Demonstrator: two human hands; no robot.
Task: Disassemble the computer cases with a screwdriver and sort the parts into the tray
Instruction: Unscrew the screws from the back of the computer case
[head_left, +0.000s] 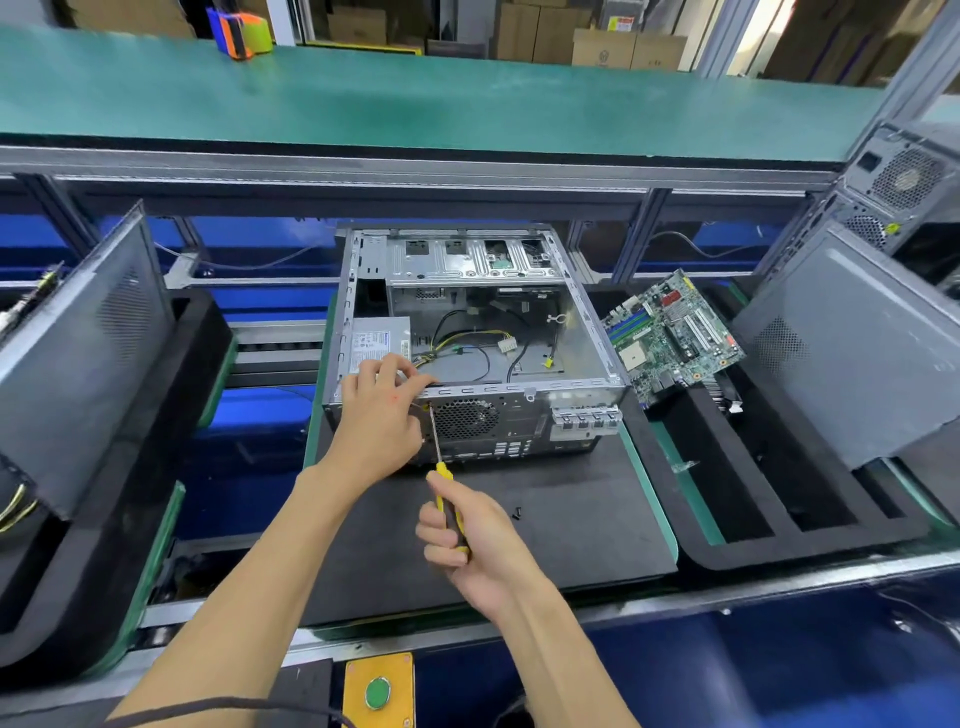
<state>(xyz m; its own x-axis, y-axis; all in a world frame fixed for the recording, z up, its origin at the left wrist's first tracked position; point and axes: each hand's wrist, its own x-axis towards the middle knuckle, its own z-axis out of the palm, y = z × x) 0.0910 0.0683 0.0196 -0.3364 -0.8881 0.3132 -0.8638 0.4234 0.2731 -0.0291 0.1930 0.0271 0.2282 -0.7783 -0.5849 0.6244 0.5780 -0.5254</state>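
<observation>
An open grey computer case (582, 332) lies on a black mat (561, 519), its rear panel facing me. A power supply (379, 338) and loose cables sit inside. My right hand (467, 540) grips a yellow-handled screwdriver (437, 447), whose tip touches the rear panel at its top left, beside the fan grille. My left hand (382, 410) rests over the case's near left top edge, fingers curled on the rim. A green motherboard (670, 338) leans in the black foam tray (727, 551) at the right.
A small black screw (516, 513) lies on the mat. Grey side panels stand at left (88, 338) and right (852, 353). Another case (904, 187) stands at far right. A green shelf (415, 104) runs above. A yellow box with a green button (378, 691) sits near me.
</observation>
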